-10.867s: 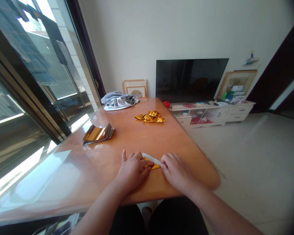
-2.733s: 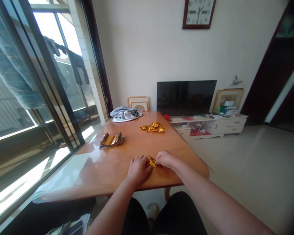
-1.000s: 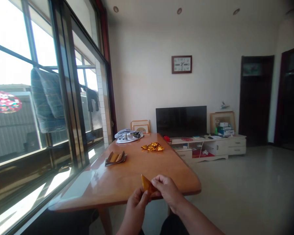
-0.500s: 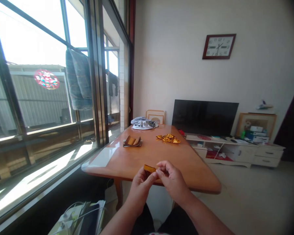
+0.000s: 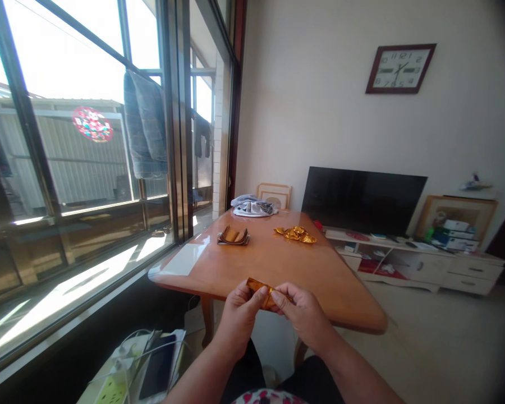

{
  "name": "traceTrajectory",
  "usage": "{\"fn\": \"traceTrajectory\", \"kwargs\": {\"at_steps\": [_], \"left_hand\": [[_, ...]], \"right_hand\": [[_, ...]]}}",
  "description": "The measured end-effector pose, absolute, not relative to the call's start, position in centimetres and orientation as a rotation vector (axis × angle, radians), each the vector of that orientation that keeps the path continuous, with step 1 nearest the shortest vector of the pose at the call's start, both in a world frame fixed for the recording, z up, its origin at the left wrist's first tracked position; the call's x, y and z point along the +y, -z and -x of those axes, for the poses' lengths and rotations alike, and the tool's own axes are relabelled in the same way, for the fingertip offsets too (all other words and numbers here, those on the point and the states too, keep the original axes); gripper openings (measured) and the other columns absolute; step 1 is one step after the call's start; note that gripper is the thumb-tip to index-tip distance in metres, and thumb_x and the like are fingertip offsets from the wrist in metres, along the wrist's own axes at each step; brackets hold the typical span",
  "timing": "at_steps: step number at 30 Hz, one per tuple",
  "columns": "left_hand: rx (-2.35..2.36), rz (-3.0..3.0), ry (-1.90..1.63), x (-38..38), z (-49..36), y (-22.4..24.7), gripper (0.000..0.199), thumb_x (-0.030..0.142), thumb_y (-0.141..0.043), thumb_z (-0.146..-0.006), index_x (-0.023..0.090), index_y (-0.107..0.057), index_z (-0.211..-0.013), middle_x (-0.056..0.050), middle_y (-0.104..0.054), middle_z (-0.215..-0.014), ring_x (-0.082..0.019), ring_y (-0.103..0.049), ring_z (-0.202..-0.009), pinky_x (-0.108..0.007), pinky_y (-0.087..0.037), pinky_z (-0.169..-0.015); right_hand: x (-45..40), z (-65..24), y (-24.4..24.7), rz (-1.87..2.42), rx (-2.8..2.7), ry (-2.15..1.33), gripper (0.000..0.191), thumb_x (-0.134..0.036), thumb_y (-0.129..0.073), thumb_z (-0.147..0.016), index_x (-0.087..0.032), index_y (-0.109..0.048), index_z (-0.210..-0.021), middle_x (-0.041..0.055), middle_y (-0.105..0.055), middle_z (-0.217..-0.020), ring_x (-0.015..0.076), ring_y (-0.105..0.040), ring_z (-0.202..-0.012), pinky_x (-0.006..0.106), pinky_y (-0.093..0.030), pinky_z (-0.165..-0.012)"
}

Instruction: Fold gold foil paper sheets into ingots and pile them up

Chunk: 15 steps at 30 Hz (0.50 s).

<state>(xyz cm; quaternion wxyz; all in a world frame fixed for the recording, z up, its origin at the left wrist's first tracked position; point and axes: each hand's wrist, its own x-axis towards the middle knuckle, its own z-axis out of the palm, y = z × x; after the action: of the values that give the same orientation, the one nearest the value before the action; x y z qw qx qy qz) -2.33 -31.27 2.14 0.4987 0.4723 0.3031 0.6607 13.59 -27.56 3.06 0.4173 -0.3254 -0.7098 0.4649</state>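
The left hand (image 5: pixel 239 320) and right hand (image 5: pixel 303 317) are together, held near the table edge, both pinching a folded gold foil strip (image 5: pixel 258 290) off the tabletop between them. Farther on, the orange varnished wooden table (image 5: pixel 261 269) bears a flat stack of foil sheets (image 5: pixel 232 237) with curled top sheets, a loose heap of folded gold foil pieces (image 5: pixel 295 234), and a crumpled grey cloth (image 5: pixel 252 206).
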Motion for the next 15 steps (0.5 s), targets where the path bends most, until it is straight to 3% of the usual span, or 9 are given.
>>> {"fn": "traceTrajectory", "kwargs": {"at_steps": [6, 15], "left_hand": [[0.788, -1.095, -1.608, -31.2, 2.4, -2.0, 0.031, 0.038, -0.072, -0.086, 0.015, -0.072, -0.107, -0.004, -0.068, -0.086, -0.015, -0.058, -0.078, -0.026, -0.045, -0.074], [0.872, -1.166, -1.552, -31.4, 2.9, -2.6, 0.033, 0.040, -0.073, -0.085, 0.015, -0.075, -0.106, -0.004, -0.068, -0.085, -0.016, -0.058, -0.079, -0.026, -0.046, -0.074]], "right_hand": [[-27.7, -14.5, -2.9, 0.843, -1.780, -1.181, 0.038, -0.055, -0.060, -0.092, -0.018, -0.064, -0.084, 0.0015, -0.067, -0.072, 0.0153, -0.057, -0.069, 0.028, -0.044, -0.067], [-28.1, -15.5, -3.2, 0.805, -1.787, -1.229, 0.039, -0.055, -0.059, -0.093, -0.018, -0.065, -0.084, 0.0013, -0.066, -0.069, 0.0140, -0.055, -0.066, 0.027, -0.044, -0.066]]}}
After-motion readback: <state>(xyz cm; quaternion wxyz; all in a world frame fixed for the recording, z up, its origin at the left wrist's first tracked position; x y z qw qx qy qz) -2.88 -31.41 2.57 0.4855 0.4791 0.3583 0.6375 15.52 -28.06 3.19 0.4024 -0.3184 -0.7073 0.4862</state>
